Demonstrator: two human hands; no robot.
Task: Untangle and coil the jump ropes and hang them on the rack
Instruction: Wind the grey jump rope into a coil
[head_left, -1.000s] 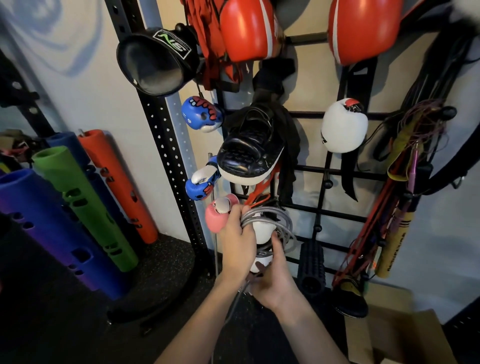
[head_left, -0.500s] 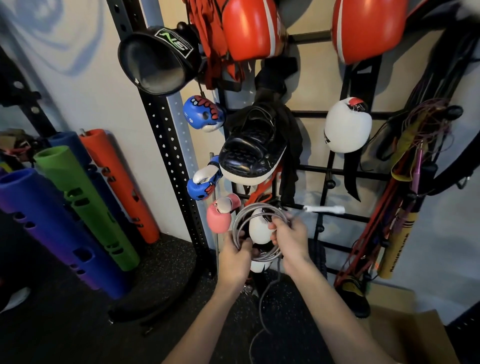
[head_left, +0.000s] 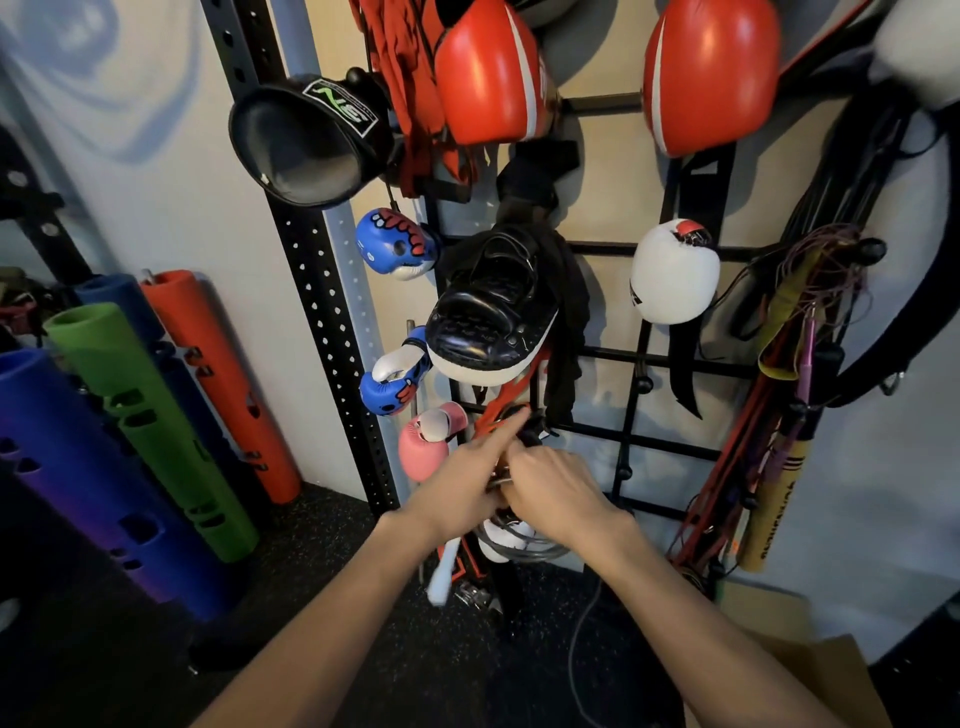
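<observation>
A grey coiled jump rope (head_left: 535, 552) hangs below my hands in front of the black wall rack (head_left: 649, 358); its white handle (head_left: 441, 579) dangles at the lower left and a loose strand (head_left: 582, 639) trails to the floor. My left hand (head_left: 462, 483) grips the top of the coil, its forefinger stretched up toward a black peg (head_left: 524, 421) on the rack. My right hand (head_left: 556, 491) is closed over the coil right beside it. The upper part of the coil is hidden under both hands.
The rack carries red boxing gloves (head_left: 488, 73), a black focus pad (head_left: 488, 317), small blue gloves (head_left: 397, 244), a pink glove (head_left: 428, 441) and a white glove (head_left: 672, 273). Other ropes and bands (head_left: 789, 395) hang at right. Coloured foam tubes (head_left: 140, 410) lean at left. A cardboard box (head_left: 810, 670) sits at lower right.
Both hands have come together and risen toward the rack peg with the coil. The white handle, earlier sticking out to the right, now hangs down on the left.
</observation>
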